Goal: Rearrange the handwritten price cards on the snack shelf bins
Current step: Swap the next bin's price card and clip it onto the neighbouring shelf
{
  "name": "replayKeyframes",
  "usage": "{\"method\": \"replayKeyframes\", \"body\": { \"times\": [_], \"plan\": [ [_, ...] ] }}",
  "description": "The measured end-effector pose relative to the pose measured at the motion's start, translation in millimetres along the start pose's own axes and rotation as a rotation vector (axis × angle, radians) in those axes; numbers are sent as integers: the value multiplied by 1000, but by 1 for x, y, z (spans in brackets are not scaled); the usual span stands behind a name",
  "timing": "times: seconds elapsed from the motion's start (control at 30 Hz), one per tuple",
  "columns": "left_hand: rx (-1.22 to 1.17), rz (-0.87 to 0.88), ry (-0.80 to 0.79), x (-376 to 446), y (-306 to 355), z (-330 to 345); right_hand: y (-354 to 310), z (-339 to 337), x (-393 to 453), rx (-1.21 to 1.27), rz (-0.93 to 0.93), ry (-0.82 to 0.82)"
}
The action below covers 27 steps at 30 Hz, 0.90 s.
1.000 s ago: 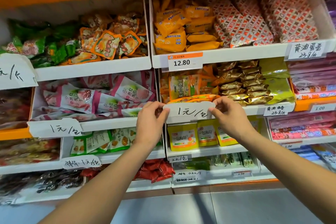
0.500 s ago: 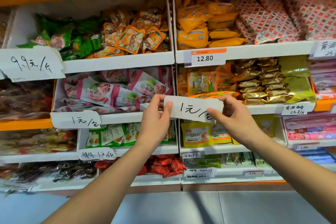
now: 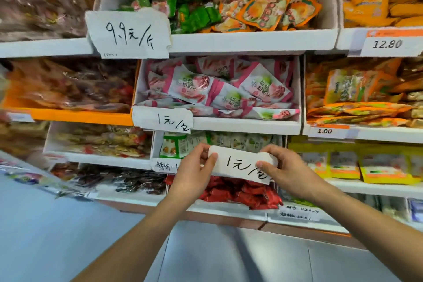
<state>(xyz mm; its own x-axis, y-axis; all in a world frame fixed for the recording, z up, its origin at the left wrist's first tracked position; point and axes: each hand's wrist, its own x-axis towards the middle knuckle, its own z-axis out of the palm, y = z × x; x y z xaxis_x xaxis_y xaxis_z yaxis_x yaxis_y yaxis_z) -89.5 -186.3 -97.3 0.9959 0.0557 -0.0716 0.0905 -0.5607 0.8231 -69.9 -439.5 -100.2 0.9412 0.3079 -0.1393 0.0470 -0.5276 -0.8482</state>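
Both hands hold one white price card (image 3: 240,163) by its two short ends, in front of the bin of green and white packets (image 3: 183,144). The left hand (image 3: 194,171) pinches the left end, the right hand (image 3: 286,171) pinches the right end. Below the hands the grey floor (image 3: 229,258) is open. Above the grip, another card (image 3: 167,120) sits on the edge of the pink packet bin (image 3: 247,125). Left of the left hand, a third card (image 3: 163,166) is partly hidden on the lower edge.

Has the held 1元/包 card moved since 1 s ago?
Yes. The held card came off the 1.00 tag's bin edge, going left and down one bin row, below the taped 1元/包 card.
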Motion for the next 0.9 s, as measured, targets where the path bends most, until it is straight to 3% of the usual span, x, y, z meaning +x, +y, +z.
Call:
{"method": "replayKeyframes", "body": {
  "times": [0.2,0.4,0.6,0.73,0.9],
  "plan": [
    [209,-55,30,19,-93,-49,2,69,34,-71,84,38],
    [467,105,-54,47,-152,-77,7,112,55,-34,205,138],
    [710,250,-55,78,-169,-75,15,128,63,-11,277,241],
    [671,219,-186,84,-179,-70,23,135,62,11,327,248],
    [542,252,-223,88,-179,-76,22,131,63,71,364,214]
  ]
}}
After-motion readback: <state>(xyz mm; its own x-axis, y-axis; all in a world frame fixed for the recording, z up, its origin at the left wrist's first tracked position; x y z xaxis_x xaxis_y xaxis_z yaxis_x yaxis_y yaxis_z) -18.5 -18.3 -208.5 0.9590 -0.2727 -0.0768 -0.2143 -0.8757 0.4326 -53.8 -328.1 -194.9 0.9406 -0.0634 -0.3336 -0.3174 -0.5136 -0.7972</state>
